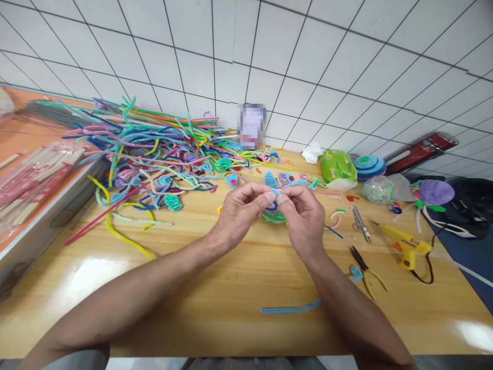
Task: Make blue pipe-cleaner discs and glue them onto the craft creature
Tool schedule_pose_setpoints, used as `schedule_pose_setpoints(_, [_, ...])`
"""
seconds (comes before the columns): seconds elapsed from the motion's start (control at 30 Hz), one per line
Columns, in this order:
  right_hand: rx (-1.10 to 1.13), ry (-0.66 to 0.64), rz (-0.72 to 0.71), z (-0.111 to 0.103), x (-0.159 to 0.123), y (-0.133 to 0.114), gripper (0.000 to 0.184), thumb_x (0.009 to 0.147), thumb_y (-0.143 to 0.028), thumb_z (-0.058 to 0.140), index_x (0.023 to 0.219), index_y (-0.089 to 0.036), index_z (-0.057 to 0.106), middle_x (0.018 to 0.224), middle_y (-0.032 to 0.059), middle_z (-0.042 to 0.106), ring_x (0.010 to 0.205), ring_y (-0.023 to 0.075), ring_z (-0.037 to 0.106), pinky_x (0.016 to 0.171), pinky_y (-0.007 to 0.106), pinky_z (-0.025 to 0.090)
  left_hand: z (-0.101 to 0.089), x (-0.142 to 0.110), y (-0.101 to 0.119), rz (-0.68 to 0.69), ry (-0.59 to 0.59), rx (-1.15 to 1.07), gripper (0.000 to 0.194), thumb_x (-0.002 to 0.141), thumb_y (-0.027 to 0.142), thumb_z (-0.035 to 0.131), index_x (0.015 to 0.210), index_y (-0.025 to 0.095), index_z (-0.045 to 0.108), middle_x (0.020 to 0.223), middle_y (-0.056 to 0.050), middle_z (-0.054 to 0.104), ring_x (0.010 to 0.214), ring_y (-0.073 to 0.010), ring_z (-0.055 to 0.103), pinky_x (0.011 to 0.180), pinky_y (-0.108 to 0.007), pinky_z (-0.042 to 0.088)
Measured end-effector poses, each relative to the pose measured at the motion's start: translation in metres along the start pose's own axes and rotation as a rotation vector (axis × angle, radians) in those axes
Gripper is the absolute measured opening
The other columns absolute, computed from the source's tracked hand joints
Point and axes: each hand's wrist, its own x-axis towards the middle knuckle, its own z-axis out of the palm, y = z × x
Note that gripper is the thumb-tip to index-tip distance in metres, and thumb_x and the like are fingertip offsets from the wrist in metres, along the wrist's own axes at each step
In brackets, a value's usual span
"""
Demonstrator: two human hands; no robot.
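My left hand (242, 205) and my right hand (304, 216) meet over the middle of the table, thumbs and forefingers pinched together. Between their tips is a small piece of light blue pipe cleaner (276, 191), mostly covered by the fingers. A green striped round piece (274, 216) shows just below and between the hands, partly hidden. Just beyond the fingertips lie a blue ribbed leaf-shaped piece (271, 179) and a purple piece with a red spot (287, 178). A loose length of blue pipe cleaner (290, 309) rests nearer to me, by my right forearm.
A tangled heap of coloured pipe cleaners (154, 139) spreads at the back left. At right lie a yellow glue gun (410, 246), pliers (364, 267) and a metal cutter (360, 224). A green wrapped roll (339, 167) and a red flask (423, 152) stand by the tiled wall (192, 46).
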Motion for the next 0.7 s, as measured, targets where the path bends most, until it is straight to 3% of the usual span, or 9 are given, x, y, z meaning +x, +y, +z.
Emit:
schedule_pose_setpoints(0.1, [-0.16, 0.01, -0.091, -0.005, 0.003, -0.001, 0.01, 0.094, -0.024, 0.065, 0.084, -0.023, 0.064, 0.074, -0.0034, 0.062, 0.068, 0.0136, 0.055, 0.064, 0.029, 0.043, -0.003, 0.002, 0.002, 0.048, -0.054, 0.094, 0.028, 0.082, 0.043, 0.085, 0.087, 0.017, 0.075, 0.065, 0.004, 0.058, 0.055, -0.0073, 0.044, 0.052, -0.021, 0.035])
schedule_pose_setpoints(0.27, [-0.402, -0.026, -0.282, -0.014, 0.01, -0.009, 0.014, 0.091, -0.018, 0.063, 0.079, -0.024, 0.061, 0.074, -0.0031, 0.063, 0.068, 0.0143, 0.056, 0.066, 0.03, 0.043, -0.01, 0.007, 0.015, 0.264, -0.15, 0.38, 0.011, 0.09, 0.029, 0.075, 0.089, 0.018, 0.075, 0.07, 0.003, 0.062, 0.058, -0.0085, 0.046, 0.055, -0.023, 0.037])
schedule_pose_setpoints(0.4, [-0.43, -0.064, -0.324, -0.016, 0.013, -0.012, 0.015, 0.092, -0.017, 0.063, 0.078, -0.023, 0.061, 0.075, -0.002, 0.066, 0.07, 0.0149, 0.058, 0.068, 0.031, 0.045, -0.014, 0.011, 0.021, 0.377, -0.175, 0.547, 0.015, 0.091, 0.031, 0.076, 0.081, 0.019, 0.075, 0.076, -0.002, 0.07, 0.066, -0.0111, 0.053, 0.062, -0.024, 0.04])
schedule_pose_setpoints(0.53, [-0.324, -0.096, -0.212, -0.016, 0.013, -0.011, 0.012, 0.094, -0.023, 0.064, 0.082, -0.023, 0.065, 0.076, -0.0015, 0.068, 0.07, 0.0151, 0.06, 0.067, 0.031, 0.046, -0.014, 0.012, 0.02, 0.184, -0.148, 0.394, 0.03, 0.086, 0.047, 0.082, 0.081, 0.018, 0.076, 0.069, 0.0, 0.066, 0.059, -0.0102, 0.048, 0.055, -0.024, 0.037])
schedule_pose_setpoints(0.7, [-0.18, -0.086, -0.086, -0.013, 0.01, -0.007, 0.01, 0.093, -0.028, 0.067, 0.085, -0.023, 0.068, 0.078, -0.001, 0.07, 0.072, 0.0152, 0.062, 0.069, 0.031, 0.048, -0.007, 0.01, 0.017, -0.018, -0.094, 0.139, 0.041, 0.073, 0.054, 0.091, 0.078, 0.017, 0.072, 0.061, 0.004, 0.058, 0.054, -0.0075, 0.043, 0.052, -0.022, 0.035])
